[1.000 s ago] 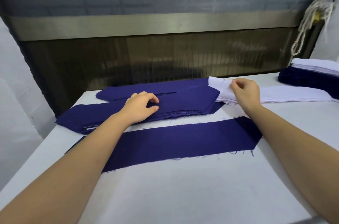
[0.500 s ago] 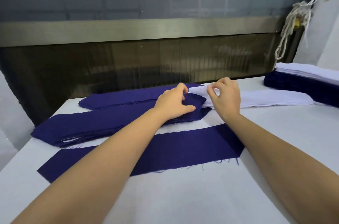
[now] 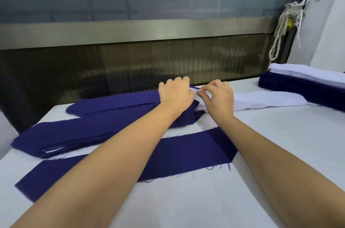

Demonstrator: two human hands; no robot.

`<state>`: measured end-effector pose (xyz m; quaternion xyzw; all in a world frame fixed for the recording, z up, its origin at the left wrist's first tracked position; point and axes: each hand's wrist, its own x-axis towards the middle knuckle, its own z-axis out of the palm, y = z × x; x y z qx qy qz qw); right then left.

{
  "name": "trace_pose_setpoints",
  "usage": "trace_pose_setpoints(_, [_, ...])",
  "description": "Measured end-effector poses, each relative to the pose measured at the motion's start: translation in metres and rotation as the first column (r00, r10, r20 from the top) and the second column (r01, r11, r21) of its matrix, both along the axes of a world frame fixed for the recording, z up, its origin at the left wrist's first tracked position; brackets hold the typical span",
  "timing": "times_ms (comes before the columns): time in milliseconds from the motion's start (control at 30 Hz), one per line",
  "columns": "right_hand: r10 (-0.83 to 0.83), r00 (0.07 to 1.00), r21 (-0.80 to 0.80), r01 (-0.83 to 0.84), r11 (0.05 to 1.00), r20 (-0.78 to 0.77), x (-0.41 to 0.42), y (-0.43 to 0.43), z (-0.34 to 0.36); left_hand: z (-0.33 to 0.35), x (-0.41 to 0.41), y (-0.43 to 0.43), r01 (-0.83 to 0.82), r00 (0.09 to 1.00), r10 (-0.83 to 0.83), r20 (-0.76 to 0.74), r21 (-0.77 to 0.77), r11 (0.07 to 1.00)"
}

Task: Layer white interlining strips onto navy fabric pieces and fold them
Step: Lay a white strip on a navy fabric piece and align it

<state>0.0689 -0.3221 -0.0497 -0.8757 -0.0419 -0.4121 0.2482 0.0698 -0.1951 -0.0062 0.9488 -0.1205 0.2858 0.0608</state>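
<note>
Left hand [image 3: 176, 93] is laid knuckles-up on the right end of the navy stack [image 3: 84, 134], with its fingers curled out of sight beyond, so whether anything is gripped cannot be told. Right hand [image 3: 219, 100] is set just beside it, thumb and fingers pinched on the left end of the strips [image 3: 261, 100], which are piled flat at the far side of the desk [image 3: 280, 134], touching the navy stack's end. One navy piece [image 3: 186, 155] is spread flat nearer, beneath both forearms.
</note>
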Motion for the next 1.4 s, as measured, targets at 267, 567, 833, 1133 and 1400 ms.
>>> trace_pose_setpoints(267, [-0.286, 0.918, -0.102, 0.267, 0.958, -0.274, 0.006, -0.030, -0.003, 0.014, -0.010, 0.045, 0.032, 0.996, -0.024, 0.085, -0.093, 0.995])
trace_pose_setpoints(567, [-0.378, 0.841, -0.015, 0.404, 0.915, -0.387, 0.002, -0.052, -0.004, 0.008, -0.034, 0.136, 0.079, 0.994, -0.048, 0.097, -0.346, 0.935])
trace_pose_setpoints(833, [-0.330, 0.878, 0.092, 0.382, 0.920, -0.346, -0.016, -0.048, 0.007, 0.003, -0.068, 0.209, 0.145, 0.987, -0.109, 0.116, -0.362, 0.921])
trace_pose_setpoints(1133, [-0.142, 0.964, 0.340, 0.214, 0.916, -0.224, -0.038, -0.024, 0.009, -0.007, -0.107, 0.242, 0.140, 0.990, -0.124, 0.069, -0.610, 0.780])
trace_pose_setpoints(1400, [0.322, 0.934, 0.796, -0.077, 0.600, -0.152, -0.062, -0.015, 0.019, -0.012, -0.125, 0.260, -0.096, 0.932, -0.288, -0.221, -0.915, 0.393])
